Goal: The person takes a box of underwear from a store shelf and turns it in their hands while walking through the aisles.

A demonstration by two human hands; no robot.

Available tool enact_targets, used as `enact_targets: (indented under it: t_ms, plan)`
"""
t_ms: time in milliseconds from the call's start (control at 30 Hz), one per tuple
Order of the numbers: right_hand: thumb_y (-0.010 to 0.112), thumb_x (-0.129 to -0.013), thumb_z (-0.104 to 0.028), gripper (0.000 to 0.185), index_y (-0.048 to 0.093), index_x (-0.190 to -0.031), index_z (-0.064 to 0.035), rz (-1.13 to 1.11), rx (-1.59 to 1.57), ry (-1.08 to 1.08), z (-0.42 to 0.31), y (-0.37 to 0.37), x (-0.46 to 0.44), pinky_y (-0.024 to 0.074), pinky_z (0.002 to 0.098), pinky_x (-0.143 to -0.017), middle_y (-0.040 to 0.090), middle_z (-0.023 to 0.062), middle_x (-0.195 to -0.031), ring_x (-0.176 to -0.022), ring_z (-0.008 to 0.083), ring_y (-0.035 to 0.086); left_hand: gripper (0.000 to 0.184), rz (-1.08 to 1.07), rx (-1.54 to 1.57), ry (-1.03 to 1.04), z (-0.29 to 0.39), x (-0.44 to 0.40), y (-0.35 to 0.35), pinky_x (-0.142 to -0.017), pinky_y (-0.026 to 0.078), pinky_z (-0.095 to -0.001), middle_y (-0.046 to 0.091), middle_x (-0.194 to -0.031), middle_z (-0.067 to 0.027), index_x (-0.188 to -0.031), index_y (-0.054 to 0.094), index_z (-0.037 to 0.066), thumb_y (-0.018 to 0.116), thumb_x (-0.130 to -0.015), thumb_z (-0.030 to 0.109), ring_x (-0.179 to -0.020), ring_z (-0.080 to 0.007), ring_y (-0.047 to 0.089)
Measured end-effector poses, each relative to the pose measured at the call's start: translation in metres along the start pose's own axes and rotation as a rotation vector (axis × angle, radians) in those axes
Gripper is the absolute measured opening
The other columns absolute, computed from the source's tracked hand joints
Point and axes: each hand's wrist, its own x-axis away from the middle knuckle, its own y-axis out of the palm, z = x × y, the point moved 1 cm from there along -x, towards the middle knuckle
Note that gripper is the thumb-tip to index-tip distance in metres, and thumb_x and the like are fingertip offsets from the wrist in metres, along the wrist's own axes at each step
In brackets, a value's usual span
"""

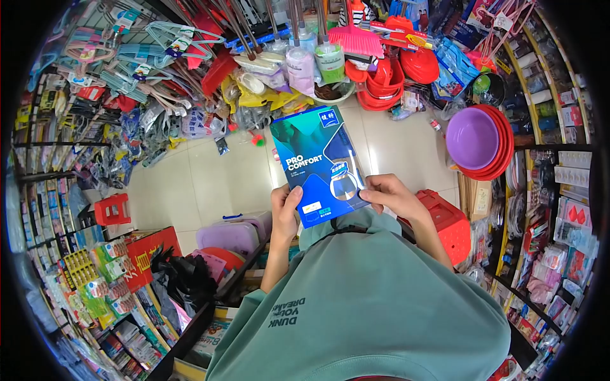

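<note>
A flat blue and teal box (316, 166) printed "PRO COMFORT" is held up in front of the green shirt, tilted slightly to the left. My left hand (285, 206) grips its lower left edge, thumb on the front face and the other fingers mostly behind it. At the lower right edge, my right hand (386, 192) pinches the box between thumb and fingers. The box's back is hidden.
Purple and red basins (472, 138) stand at the right. Bottles (300, 68), a pink broom (356, 41) and red dustpans line the far side. Hangers (184, 39) hang at upper left. Packed shelves curve along both sides; a red plastic stool (445, 225) is near my right arm.
</note>
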Motion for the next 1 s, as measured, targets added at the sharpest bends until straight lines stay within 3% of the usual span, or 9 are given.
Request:
enact_targets:
  t_ms: [333, 633, 1000]
  plan:
    - [0.064, -0.088, -0.027, 0.031, 0.055, -0.071, -0.0031, -0.009, -0.009, -0.01, 0.001, -0.001, -0.003, 0.033, 0.0224, -0.048, 0.049, -0.0005, -0.057, -0.052, 0.0075, 0.048, 0.035, -0.03, -0.083, -0.017, 0.0, -0.001, -0.007, -0.057, 0.039, -0.0226, 0.062, -0.075, -0.0042, -0.085, 0.063, -0.006, 0.054, -0.088, 0.027, -0.066, -0.0075, 0.053]
    - [0.065, -0.088, -0.025, 0.032, 0.052, -0.067, -0.0044, 0.016, -0.034, -0.004, -0.002, -0.002, -0.005, 0.0328, 0.0235, -0.047, 0.048, -0.0002, -0.057, -0.051, 0.0078, 0.048, 0.034, 0.034, 0.037, 0.024, 0.001, -0.004, 0.004, -0.061, 0.039, -0.0223, 0.061, -0.074, -0.0039, -0.086, 0.062, -0.006, 0.054, -0.089, 0.026, -0.069, -0.0073, 0.052]
    - [0.066, -0.087, -0.027, 0.033, 0.05, -0.069, -0.0049, -0.003, -0.023, -0.027, -0.008, -0.003, -0.006, 0.0331, 0.023, -0.047, 0.046, -0.0013, -0.059, -0.051, 0.0071, 0.047, 0.029, 0.067, 0.134, 0.018, 0.008, -0.008, 0.012, -0.052, 0.04, -0.0221, 0.06, -0.071, -0.0044, -0.078, 0.058, -0.003, 0.056, -0.088, 0.024, -0.059, -0.0076, 0.053]
